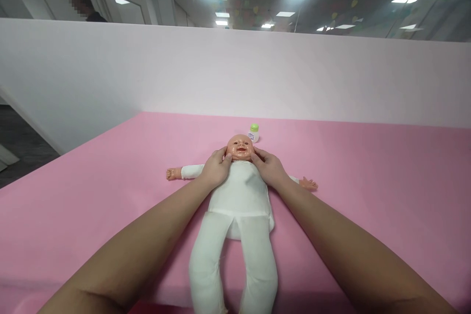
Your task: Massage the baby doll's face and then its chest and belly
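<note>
A baby doll [241, 191] with a white cloth body lies on its back, head away from me and arms stretched out sideways. My left hand [217, 167] cups the left side of its shiny plastic head, thumb on the cheek by the jaw. On the other side, my right hand [270, 167] holds the head the same way. The other fingers of both hands curve behind the head and are partly hidden. Just beyond the head stands a small white bottle [253, 135] with a green cap, touched by neither hand.
The doll rests on a pink padded surface [368, 181]. A low white wall [257, 73] runs along its far edge, with glass above. Behind the wall at the upper left, a person [83, 2] is partly visible. Dark floor [22, 142] shows at the left.
</note>
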`<state>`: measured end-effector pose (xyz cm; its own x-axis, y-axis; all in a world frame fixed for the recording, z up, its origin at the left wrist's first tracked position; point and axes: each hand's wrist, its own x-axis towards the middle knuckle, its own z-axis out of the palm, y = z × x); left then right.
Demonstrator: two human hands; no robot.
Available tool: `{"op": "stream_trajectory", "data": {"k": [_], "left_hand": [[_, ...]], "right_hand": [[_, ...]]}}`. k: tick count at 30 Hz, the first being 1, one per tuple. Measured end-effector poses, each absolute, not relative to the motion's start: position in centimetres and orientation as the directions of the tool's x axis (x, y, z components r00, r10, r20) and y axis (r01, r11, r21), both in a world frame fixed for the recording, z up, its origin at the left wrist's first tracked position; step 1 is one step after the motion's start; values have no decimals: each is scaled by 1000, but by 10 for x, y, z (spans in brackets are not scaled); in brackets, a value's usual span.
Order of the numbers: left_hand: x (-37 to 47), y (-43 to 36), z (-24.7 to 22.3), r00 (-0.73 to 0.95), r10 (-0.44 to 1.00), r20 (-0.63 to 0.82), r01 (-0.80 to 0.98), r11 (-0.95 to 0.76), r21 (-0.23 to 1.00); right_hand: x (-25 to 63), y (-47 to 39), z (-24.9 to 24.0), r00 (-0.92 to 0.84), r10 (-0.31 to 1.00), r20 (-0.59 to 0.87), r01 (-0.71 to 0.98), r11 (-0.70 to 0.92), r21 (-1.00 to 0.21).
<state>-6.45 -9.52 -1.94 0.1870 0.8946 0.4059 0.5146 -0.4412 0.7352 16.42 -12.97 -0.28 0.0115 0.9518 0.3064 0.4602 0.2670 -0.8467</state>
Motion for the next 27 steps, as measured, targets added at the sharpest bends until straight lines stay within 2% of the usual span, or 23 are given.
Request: {"op": "stream_trajectory", "data": {"k": [8,16,27], "left_hand": [[-59,-107,-11,217,883,416,539,-464,704],[-59,-107,-13,144,924,355,552,-373,746],[-65,-98,-17,175,903,393,530,-423,735]], "right_hand": [[157,-142,6,-12,951,308,541,265,-798],[154,-140,3,27,946,322,574,249,-780],[164,-132,-2,-1,952,307,472,271,-839]]}}
